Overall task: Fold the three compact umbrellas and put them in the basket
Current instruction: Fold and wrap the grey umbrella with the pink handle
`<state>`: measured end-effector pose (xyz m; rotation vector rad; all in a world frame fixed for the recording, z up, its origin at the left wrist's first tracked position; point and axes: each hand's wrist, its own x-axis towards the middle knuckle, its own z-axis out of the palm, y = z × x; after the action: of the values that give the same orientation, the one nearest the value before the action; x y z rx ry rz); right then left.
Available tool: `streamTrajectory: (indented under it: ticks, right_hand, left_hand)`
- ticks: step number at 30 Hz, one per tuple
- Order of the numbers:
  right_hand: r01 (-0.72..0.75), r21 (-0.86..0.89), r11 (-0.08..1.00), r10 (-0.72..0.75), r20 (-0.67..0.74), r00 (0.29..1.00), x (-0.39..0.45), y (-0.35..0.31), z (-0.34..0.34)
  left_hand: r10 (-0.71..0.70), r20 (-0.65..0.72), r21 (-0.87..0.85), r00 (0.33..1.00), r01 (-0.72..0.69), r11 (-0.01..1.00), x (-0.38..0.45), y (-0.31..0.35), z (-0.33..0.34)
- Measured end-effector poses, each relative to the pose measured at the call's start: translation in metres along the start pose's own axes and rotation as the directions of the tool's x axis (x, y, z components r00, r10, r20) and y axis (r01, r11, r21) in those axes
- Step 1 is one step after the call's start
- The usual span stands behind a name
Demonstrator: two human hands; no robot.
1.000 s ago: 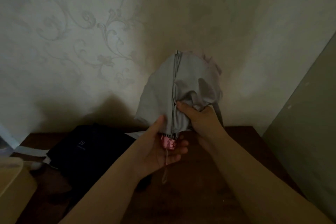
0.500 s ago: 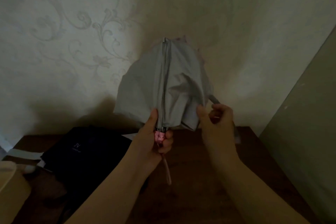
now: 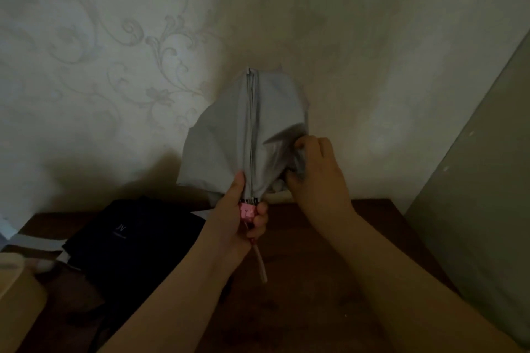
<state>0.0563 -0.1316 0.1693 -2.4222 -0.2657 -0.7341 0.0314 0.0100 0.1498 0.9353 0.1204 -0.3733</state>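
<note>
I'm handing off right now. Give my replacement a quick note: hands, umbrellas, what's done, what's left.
Left hand: grip on the pink handle of the grey umbrella, held upright above the table.
Right hand: gathering its loose canopy folds on the right side.
Black umbrella: lying on the table, left.
Done: grey one collapsed, not wrapped.
Left: wrap it; the basket and a third umbrella are not clearly in view.

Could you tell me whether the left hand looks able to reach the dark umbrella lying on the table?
Probably not yet: the left hand grips the grey umbrella at its pink handle; the dark umbrella lies unobstructed.
</note>
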Motion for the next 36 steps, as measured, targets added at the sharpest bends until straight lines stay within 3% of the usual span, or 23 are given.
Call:
streamTrajectory:
  ticks: [3, 8, 13, 18, 23, 29, 36]
  right_hand:
    - [0.081, -0.040, 0.996, -0.073, 0.165, 0.984, 0.006, 0.007, -0.005]
    - [0.120, -0.147, 0.982, -0.127, -0.042, 0.991, 0.004, 0.004, -0.009]
    - [0.224, -0.305, 0.926, -0.249, -0.045, 0.967, 0.008, -0.004, 0.003]
    - [0.353, -0.285, 0.891, -0.372, -0.014, 0.928, 0.001, -0.003, 0.012]
    - [0.355, -0.202, 0.913, -0.390, -0.174, 0.904, 0.008, 0.000, 0.009]
    - [0.389, -0.044, 0.920, -0.389, 0.007, 0.921, -0.001, 0.011, 0.003]
    - [0.421, -0.087, 0.903, -0.423, -0.009, 0.906, 0.000, 0.010, 0.005]
  left_hand:
    - [-0.005, -0.039, -0.046, 0.999, 0.003, 0.999, 0.000, 0.005, -0.006]
    - [-0.019, -0.042, -0.104, 0.999, 0.015, 0.994, -0.001, 0.007, -0.013]
    - [-0.031, -0.020, -0.097, 0.999, 0.029, 0.995, -0.003, 0.004, -0.010]
    - [-0.051, -0.009, -0.183, 0.999, 0.049, 0.982, -0.005, 0.006, -0.013]
    - [-0.062, 0.024, -0.158, 0.998, 0.065, 0.985, -0.008, 0.010, -0.018]
    - [-0.081, 0.042, -0.217, 0.996, 0.088, 0.972, -0.011, 0.016, -0.024]
    - [-0.106, 0.061, -0.215, 0.993, 0.116, 0.970, -0.014, 0.018, -0.027]
